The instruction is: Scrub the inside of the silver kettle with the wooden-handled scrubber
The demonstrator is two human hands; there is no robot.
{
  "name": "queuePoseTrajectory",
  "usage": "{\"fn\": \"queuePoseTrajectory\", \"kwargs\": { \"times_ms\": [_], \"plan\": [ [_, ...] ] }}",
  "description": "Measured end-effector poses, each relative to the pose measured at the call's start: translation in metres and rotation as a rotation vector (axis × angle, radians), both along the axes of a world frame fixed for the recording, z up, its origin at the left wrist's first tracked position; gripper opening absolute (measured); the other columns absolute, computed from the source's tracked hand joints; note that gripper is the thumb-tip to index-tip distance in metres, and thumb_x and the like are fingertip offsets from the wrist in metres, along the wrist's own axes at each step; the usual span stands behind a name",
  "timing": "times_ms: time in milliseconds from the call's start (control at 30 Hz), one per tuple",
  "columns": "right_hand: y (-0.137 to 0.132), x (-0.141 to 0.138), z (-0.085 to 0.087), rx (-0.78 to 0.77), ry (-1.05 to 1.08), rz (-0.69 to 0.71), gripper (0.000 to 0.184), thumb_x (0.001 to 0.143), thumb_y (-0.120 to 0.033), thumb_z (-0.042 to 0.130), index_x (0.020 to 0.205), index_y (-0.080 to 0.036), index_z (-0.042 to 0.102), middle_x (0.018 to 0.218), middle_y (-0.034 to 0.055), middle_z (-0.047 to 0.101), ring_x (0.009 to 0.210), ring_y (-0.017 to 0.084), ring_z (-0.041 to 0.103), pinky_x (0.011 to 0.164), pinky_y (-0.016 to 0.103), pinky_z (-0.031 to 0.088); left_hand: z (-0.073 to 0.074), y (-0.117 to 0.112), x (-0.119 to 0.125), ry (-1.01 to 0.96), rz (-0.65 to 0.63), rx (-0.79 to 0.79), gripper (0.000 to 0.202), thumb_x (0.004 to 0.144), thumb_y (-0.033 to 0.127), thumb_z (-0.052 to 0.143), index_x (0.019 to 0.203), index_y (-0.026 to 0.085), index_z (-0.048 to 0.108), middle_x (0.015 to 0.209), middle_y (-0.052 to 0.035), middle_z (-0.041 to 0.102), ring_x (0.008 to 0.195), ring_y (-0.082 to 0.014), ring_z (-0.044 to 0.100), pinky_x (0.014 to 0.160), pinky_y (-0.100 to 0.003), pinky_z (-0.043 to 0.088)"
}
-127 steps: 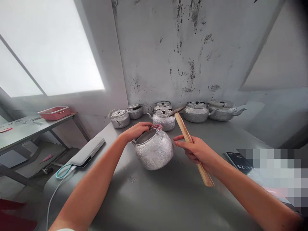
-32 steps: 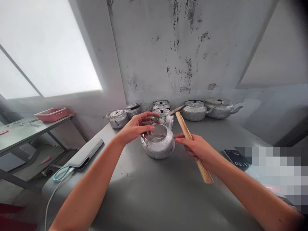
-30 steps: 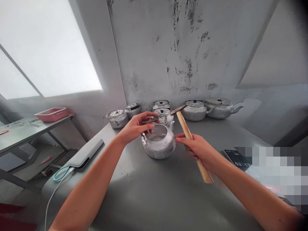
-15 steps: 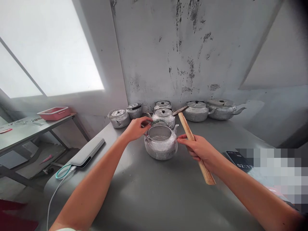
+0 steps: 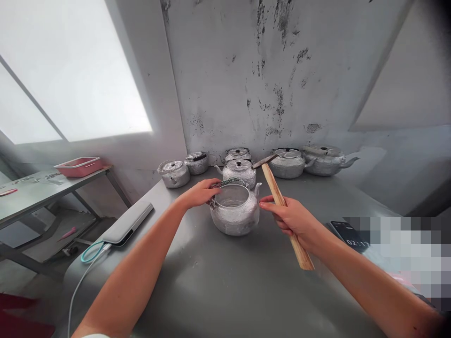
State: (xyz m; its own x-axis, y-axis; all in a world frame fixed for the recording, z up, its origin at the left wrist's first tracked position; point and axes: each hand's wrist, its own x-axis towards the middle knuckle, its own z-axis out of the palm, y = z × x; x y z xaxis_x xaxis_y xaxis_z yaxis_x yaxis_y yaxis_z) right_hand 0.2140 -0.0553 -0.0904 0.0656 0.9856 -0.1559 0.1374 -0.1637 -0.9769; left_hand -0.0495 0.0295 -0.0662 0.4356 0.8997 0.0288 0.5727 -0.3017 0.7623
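Observation:
A dented silver metal kettle (image 5: pixel 235 220) without a lid stands on the grey table, its spout pointing back and to the right. My left hand (image 5: pixel 201 193) grips its left upper side by the rim and the wire-wrapped handle (image 5: pixel 235 180); some of its fingertips are hidden behind the kettle. My right hand (image 5: pixel 294 218) is closed round the wooden shaft of a hammer (image 5: pixel 273 185), which tilts with its metal head up and to the left. The index fingertip of that hand points at the kettle's right side, at or very near the wall.
Behind stand several lidded kettles (image 5: pixel 287 164) along the wall. A grey power bank (image 5: pixel 128 224) with a cable lies at the left edge of the table (image 5: pixel 225 291). A phone (image 5: pixel 348 234) lies on the right. A pink basket (image 5: pixel 79 166) sits on another table.
My left hand has come down from above the handle onto the kettle's left rim. The kettle has tilted or shifted slightly leftward. My right hand and the hammer barely moved.

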Motion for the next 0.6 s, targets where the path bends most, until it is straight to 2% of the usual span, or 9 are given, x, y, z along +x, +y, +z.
{"fn": "queuePoseTrajectory", "kwargs": {
  "times_ms": [133, 300, 367, 600],
  "plan": [
    [0.002, 0.002, -0.001, 0.038, 0.02, -0.053, 0.031, 0.079, -0.043, 0.073, 0.098, -0.021, 0.062, 0.049, -0.0124, 0.027, 0.042, 0.006, 0.022, 0.035, 0.019, 0.019, 0.002, 0.0, -0.003, -0.011, -0.021, -0.041, 0.054, 0.088, 0.041, 0.058, 0.137, 0.02, 0.057, 0.129, -0.008, 0.062, 0.099, -0.0223, 0.06, 0.07, -0.027, 0.046],
    [0.002, 0.004, -0.002, 0.06, 0.064, -0.083, 0.032, 0.078, -0.042, 0.074, 0.099, -0.021, 0.061, 0.049, -0.0126, 0.028, 0.042, 0.006, 0.022, 0.035, 0.019, 0.019, 0.001, 0.001, -0.004, -0.045, -0.072, -0.054, 0.049, 0.087, 0.041, 0.062, 0.133, 0.024, 0.063, 0.14, -0.003, 0.057, 0.122, -0.026, 0.051, 0.095, -0.031, 0.04],
    [0.001, 0.004, -0.001, 0.058, 0.085, -0.066, 0.033, 0.078, -0.041, 0.075, 0.1, -0.021, 0.061, 0.051, -0.0127, 0.028, 0.043, 0.006, 0.021, 0.035, 0.019, 0.019, 0.0, 0.002, -0.005, -0.063, -0.071, -0.066, 0.05, 0.087, 0.041, 0.063, 0.134, 0.025, 0.063, 0.141, -0.0027, 0.056, 0.125, -0.0269, 0.049, 0.1, -0.032, 0.037],
    [-0.005, -0.001, 0.005, 0.077, 0.143, 0.009, 0.031, 0.08, -0.044, 0.075, 0.094, -0.022, 0.058, 0.052, -0.0132, 0.026, 0.043, 0.005, 0.019, 0.035, 0.018, 0.017, -0.006, 0.008, -0.011, -0.157, -0.097, -0.196, 0.052, 0.084, 0.041, 0.066, 0.134, 0.026, 0.063, 0.137, -0.0028, 0.06, 0.117, -0.0257, 0.055, 0.088, -0.031, 0.044]
  ]
}}
